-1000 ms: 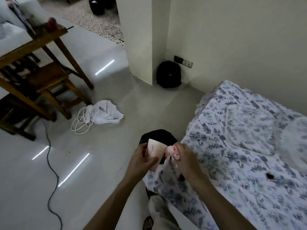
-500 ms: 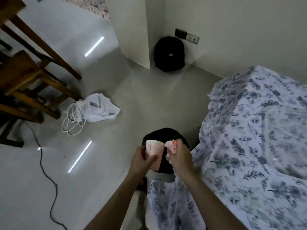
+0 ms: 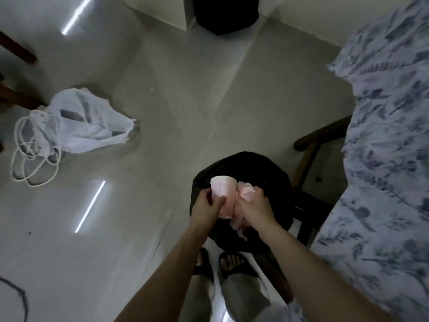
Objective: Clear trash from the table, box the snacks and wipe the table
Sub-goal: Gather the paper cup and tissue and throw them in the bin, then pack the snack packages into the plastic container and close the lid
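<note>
Head cam: your left hand [image 3: 207,205] grips the paper cup [image 3: 222,194], right hand [image 3: 254,206] clutches crumpled pink tissue [image 3: 246,190], both directly over the black bin [image 3: 267,173], so it's just drop straight down.

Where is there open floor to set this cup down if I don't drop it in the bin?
Widest bare floor lies between the white bag, the black bin and the table's floral cloth. It's crowded near the bag's white cord and by your feet.
</note>
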`<state>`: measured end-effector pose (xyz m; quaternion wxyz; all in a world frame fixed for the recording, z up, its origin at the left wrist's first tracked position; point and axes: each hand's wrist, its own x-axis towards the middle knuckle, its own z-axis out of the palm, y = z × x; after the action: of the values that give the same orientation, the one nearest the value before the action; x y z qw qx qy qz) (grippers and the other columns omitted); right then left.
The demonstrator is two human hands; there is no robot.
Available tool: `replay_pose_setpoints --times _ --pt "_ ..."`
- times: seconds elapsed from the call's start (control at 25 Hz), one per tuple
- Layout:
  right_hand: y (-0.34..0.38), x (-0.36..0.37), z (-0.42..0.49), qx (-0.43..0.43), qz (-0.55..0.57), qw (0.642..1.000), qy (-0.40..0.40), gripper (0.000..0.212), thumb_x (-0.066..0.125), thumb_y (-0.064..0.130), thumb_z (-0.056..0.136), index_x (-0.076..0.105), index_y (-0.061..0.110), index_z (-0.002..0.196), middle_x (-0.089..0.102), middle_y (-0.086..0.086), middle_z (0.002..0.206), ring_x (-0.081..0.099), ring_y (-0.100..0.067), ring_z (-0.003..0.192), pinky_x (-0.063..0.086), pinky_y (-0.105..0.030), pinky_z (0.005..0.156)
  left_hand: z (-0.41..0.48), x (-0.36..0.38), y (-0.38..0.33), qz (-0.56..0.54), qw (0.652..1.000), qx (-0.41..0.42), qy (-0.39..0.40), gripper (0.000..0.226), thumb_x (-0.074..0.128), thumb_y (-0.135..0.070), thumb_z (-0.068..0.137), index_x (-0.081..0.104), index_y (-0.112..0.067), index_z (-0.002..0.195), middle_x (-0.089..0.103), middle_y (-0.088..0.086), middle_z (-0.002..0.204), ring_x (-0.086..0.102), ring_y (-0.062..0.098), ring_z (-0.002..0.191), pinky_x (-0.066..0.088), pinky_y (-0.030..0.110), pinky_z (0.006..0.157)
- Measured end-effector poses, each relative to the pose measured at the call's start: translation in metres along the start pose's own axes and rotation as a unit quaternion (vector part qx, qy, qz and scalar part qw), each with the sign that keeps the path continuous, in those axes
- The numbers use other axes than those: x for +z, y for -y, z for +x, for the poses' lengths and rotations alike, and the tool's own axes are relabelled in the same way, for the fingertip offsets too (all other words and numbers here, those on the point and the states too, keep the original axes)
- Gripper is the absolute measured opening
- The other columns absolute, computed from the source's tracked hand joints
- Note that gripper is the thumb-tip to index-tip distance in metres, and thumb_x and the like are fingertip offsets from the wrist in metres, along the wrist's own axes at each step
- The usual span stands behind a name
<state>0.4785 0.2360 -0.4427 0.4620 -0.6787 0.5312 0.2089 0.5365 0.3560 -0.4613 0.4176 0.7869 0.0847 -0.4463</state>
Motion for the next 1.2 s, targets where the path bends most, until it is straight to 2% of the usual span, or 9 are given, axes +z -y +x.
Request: replay_pose_setpoints --times 0.16,0.28,0.44,0.52,0.76,0.88,1.04,1.12,1.2 --pt "-0.021 -0.003 0.007 -0.109 -0.152 0.982 0.024 0.039 0.034 0.025 0.097 0.044 0.02 0.135 0.046 -0.009 0.134 0.05 -0.031 0.117 0.043 -0.045 0.1 0.015 0.003 0.012 0.214 0.975 0.055 0.01 0.024 0.052 -0.02 0.09 0.061 -0.007 0.108 0.067 0.01 0.105 0.063 0.026 0.096 0.053 0.038 0.084" --pt "-0.006 -0.018 -0.02 -0.147 -0.167 0.975 0.021 0.031 0.034 0.024 0.1 0.047 0.015 0.126 0.047 -0.01 0.128 0.051 -0.032 0.114 0.046 -0.045 0.094 -0.005 -0.01 -0.007 0.28 0.954 0.106 0.021 0.021 0.049 -0.017 0.087 0.062 -0.008 0.1 0.068 0.01 0.1 0.064 0.027 0.092 0.054 0.039 0.077" --pt "0.036 -0.075 -0.098 -0.157 -0.15 0.976 -0.02 0.036 0.035 0.021 0.1 0.041 0.013 0.135 0.042 -0.01 0.137 0.05 -0.03 0.116 0.045 -0.039 0.093 -0.067 -0.03 -0.078 0.313 0.933 0.174 0.04 0.022 0.046 -0.015 0.089 0.062 -0.007 0.102 0.069 0.013 0.102 0.064 0.03 0.09 0.052 0.037 0.074" --pt "0.054 -0.115 -0.147 -0.161 -0.128 0.977 -0.06 0.037 0.035 0.021 0.101 0.04 0.013 0.136 0.04 -0.009 0.14 0.05 -0.029 0.119 0.044 -0.041 0.095 -0.109 -0.036 -0.126 0.322 0.922 0.213 0.04 0.022 0.046 -0.014 0.091 0.062 -0.004 0.104 0.068 0.015 0.104 0.063 0.031 0.093 0.05 0.037 0.077" --pt "0.05 -0.222 -0.313 -0.207 -0.031 0.96 -0.185 0.033 0.043 0.016 0.097 0.047 0.01 0.13 0.048 -0.013 0.131 0.055 -0.032 0.111 0.047 -0.041 0.087 -0.268 -0.023 -0.245 0.299 0.889 0.338 0.076 0.02 0.052 -0.016 0.091 0.062 -0.003 0.104 0.066 0.015 0.104 0.061 0.032 0.096 0.049 0.04 0.086" --pt "0.008 -0.251 -0.372 -0.218 0.028 0.941 -0.259 0.031 0.048 0.016 0.096 0.051 0.011 0.127 0.051 -0.011 0.129 0.056 -0.027 0.112 0.048 -0.039 0.087 -0.326 0.013 -0.266 0.282 0.864 0.393 0.144 0.014 0.055 -0.012 0.09 0.063 -0.004 0.098 0.068 0.016 0.096 0.064 0.031 0.09 0.05 0.041 0.083" --pt "-0.083 -0.272 -0.428 -0.156 0.074 0.933 -0.316 0.033 0.05 0.018 0.096 0.048 0.015 0.128 0.047 -0.007 0.132 0.056 -0.025 0.112 0.048 -0.039 0.089 -0.394 0.075 -0.254 0.319 0.8 0.454 0.228 0.009 0.056 -0.014 0.09 0.06 -0.006 0.09 0.06 0.006 0.08 0.058 0.022 0.074 0.046 0.034 0.069" --pt "-0.13 -0.279 -0.451 -0.121 0.096 0.926 -0.346 0.033 0.051 0.019 0.096 0.048 0.016 0.128 0.047 -0.006 0.132 0.056 -0.024 0.114 0.048 -0.039 0.09 -0.424 0.104 -0.241 0.342 0.772 0.472 0.253 0.012 0.054 -0.015 0.092 0.06 -0.005 0.093 0.056 0.002 0.081 0.054 0.018 0.074 0.041 0.026 0.066" --pt "-0.17 -0.288 -0.471 -0.097 0.11 0.918 -0.368 0.033 0.051 0.019 0.095 0.047 0.015 0.128 0.047 -0.006 0.132 0.057 -0.024 0.114 0.049 -0.037 0.089 -0.452 0.13 -0.228 0.367 0.756 0.467 0.276 0.016 0.051 -0.019 0.094 0.059 -0.006 0.1 0.054 0.003 0.087 0.052 0.019 0.078 0.039 0.026 0.068"
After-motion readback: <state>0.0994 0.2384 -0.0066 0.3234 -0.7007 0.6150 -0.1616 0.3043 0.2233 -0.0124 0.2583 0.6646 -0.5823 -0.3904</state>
